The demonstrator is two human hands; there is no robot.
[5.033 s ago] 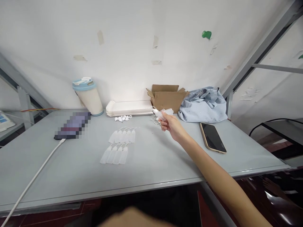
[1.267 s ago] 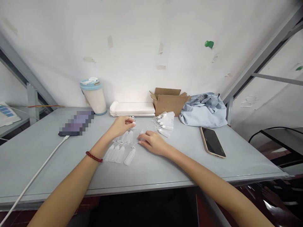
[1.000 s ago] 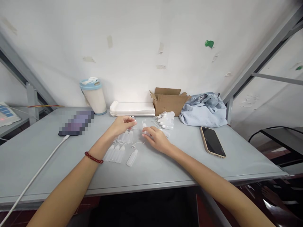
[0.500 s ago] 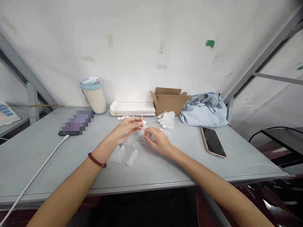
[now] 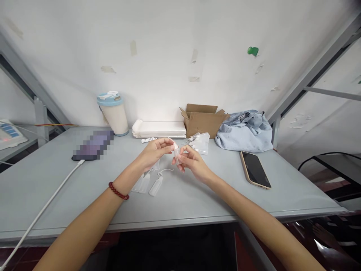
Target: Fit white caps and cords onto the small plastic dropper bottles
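Observation:
Between my two hands, just above the table, is a small translucent plastic bottle [image 5: 177, 155] with a white cap [image 5: 175, 146]. My left hand [image 5: 158, 150] pinches the cap at the top. My right hand [image 5: 192, 160] grips the bottle's body from the right, partly covering it. On the table below lie several similar bottles [image 5: 156, 186], some with thin white straps at their necks. Small white caps [image 5: 149, 140] lie behind my left hand. Past my right hand is a pile of capped bottles [image 5: 202, 143].
At the back stand a stack of white trays or boxes [image 5: 159, 128], an open cardboard box [image 5: 201, 125] and a tumbler [image 5: 114, 114]. Blue cloth [image 5: 244, 133] lies to their right. One phone [image 5: 255, 170] is at right; another, blurred phone [image 5: 93, 146] has a white cable [image 5: 50, 199].
My right-hand fingers have shifted around the bottle, so more of its body shows. The left hand stays at the cap. The whole view has moved slightly.

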